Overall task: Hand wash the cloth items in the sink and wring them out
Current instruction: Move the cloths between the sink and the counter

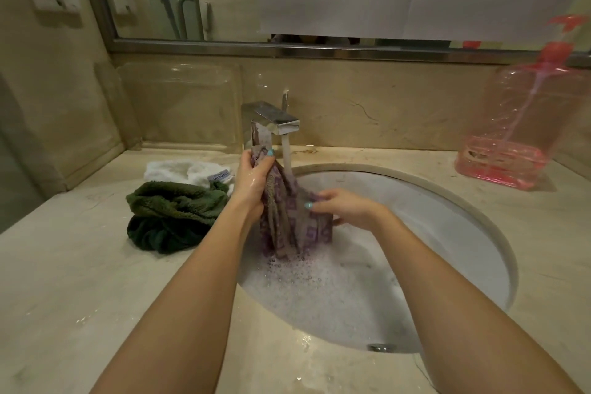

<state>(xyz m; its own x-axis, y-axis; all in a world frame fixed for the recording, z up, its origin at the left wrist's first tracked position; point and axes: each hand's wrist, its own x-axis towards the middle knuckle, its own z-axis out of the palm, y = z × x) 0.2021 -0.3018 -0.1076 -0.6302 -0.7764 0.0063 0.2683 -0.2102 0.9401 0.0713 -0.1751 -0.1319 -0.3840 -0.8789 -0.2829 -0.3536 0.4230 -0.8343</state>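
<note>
Both hands, the left hand (252, 181) and right hand (343, 206), grip the patterned cloth (287, 221) above the sudsy sink (447, 201) beside the running tap (276, 121), mid-wash; next likely rinsing, then a firm opposing twist.

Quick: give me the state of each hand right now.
Left hand: closed, fingers gripping the top of the patterned cloth.
Right hand: closed, pinching the same cloth lower down.

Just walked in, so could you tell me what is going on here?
A person is washing a purple patterned cloth over the soapy sink. The left hand grips its top, the right hand pinches it lower down. The tap is running. A green cloth and a white cloth lie on the counter.
</note>
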